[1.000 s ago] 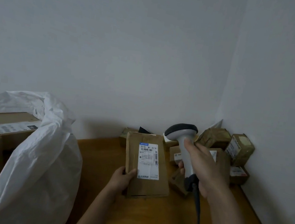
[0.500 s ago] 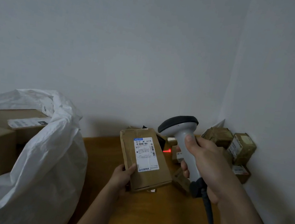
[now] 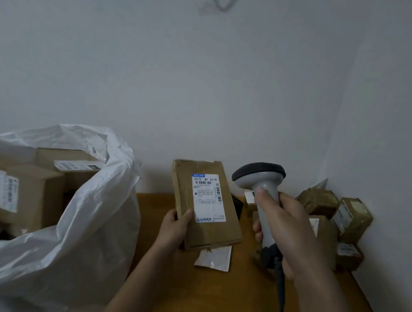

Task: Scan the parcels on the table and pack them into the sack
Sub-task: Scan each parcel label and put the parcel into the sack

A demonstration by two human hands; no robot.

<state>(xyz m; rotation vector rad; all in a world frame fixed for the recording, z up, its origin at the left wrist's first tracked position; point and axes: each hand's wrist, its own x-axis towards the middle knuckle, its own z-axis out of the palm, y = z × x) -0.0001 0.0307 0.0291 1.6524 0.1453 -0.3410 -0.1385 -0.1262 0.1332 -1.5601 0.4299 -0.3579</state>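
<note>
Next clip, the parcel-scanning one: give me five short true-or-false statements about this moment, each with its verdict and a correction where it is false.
1. The left hand holds a flat brown parcel with its label facing the camera. True.
2. The right hand is empty. False: it grips the handle of a scanner.
3. The white sack has no parcels in it. False: cardboard boxes show inside its open mouth.
4. More parcels are piled in the corner on the right of the table. True.
5. The held parcel lies flat on the table. False: it is lifted and tilted up.
</note>
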